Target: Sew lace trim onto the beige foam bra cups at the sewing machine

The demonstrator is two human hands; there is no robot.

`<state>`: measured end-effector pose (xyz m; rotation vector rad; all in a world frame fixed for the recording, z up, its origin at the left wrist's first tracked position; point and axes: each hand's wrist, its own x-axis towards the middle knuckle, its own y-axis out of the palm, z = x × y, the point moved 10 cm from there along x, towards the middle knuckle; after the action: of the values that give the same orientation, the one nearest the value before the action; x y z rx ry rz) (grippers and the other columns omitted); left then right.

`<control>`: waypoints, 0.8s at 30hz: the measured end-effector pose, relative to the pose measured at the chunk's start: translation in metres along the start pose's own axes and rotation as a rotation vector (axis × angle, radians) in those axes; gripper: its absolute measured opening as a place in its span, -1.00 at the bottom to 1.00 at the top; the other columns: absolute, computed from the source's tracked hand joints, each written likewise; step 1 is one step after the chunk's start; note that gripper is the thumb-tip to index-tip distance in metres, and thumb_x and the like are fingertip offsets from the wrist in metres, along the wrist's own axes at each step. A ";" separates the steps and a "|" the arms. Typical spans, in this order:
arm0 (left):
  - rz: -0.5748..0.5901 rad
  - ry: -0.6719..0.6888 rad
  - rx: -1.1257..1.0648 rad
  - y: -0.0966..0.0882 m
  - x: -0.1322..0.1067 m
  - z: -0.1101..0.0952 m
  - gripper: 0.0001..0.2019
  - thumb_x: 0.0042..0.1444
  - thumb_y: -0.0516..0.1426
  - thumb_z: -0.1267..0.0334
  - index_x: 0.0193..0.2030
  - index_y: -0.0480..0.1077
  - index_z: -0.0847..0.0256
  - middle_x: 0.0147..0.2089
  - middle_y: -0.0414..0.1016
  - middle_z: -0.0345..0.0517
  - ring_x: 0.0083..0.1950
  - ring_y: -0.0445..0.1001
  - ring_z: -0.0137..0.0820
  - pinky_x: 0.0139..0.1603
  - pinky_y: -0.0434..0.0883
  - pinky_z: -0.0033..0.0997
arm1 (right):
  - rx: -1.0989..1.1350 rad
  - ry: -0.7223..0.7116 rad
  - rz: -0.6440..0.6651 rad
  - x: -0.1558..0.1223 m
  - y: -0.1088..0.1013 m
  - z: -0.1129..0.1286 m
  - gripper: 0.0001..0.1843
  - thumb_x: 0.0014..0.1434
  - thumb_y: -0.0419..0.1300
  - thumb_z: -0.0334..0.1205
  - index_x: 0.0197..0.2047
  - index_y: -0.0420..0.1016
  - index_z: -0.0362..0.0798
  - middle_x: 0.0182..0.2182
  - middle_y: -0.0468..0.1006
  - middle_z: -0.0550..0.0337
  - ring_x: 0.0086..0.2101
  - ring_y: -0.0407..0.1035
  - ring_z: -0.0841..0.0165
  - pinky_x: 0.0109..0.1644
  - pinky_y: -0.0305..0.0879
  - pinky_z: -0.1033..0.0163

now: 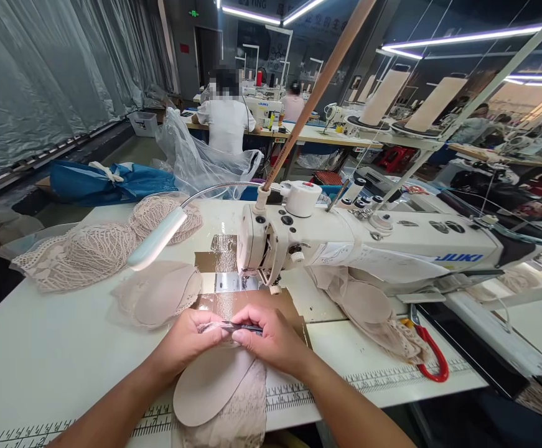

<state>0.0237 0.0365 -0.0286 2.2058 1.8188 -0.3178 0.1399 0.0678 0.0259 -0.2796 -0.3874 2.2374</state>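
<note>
Both my hands meet just in front of a white Juki sewing machine (355, 239). My left hand (189, 339) pinches the top edge of a beige padded bra cup with lace (219, 389) that hangs over the table's front edge. My right hand (271, 336) is closed on a thin dark tool (247, 327), whose tip lies against the same lace edge. The needle area (264, 277) is a little beyond my fingers.
Stacks of lace cups (79, 252) and a padded cup (158, 295) lie on the white table (56, 354) to the left. More cups (368, 305) and red-handled scissors (432, 354) sit on the right. A gooseneck lamp (156, 239) hangs over the table. Another person (226, 121) sits at a far machine.
</note>
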 end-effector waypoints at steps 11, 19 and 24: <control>-0.057 0.089 0.463 -0.018 -0.024 -0.032 -0.66 0.08 0.18 -0.04 -0.23 0.55 0.20 -0.38 0.54 -0.14 -0.31 0.47 -0.28 -0.34 0.34 -0.46 | 0.032 -0.065 -0.223 0.001 -0.024 -0.013 -0.82 0.18 0.17 -0.22 -0.16 0.50 -0.06 -0.24 0.59 0.14 -0.24 0.46 0.32 -0.16 0.36 0.26; -0.508 0.190 0.910 -0.111 -0.004 -0.078 -0.41 -0.07 0.18 -0.01 0.11 0.41 0.23 0.27 0.30 0.09 0.26 0.25 0.01 0.05 0.32 -0.25 | -0.711 -0.569 0.063 -0.021 0.047 0.037 -0.75 0.16 0.10 -0.35 -0.08 0.44 0.02 -0.13 0.52 0.17 -0.39 0.37 0.41 -0.42 0.18 0.34; -0.349 0.024 0.757 -0.112 0.029 -0.047 -0.60 -0.17 0.19 0.14 -0.16 0.48 0.27 -0.30 0.51 0.00 -0.21 0.48 -0.05 -0.25 0.33 -0.26 | -0.927 -0.400 0.268 -0.019 0.047 0.007 -0.91 -0.08 0.22 -0.38 -0.43 0.41 -0.05 -0.31 0.53 0.22 -0.41 0.33 0.38 -0.47 0.04 0.32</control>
<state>-0.0802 0.0993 -0.0015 2.2821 2.3707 -1.2299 0.1170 0.0234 0.0165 -0.3685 -1.6876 2.2135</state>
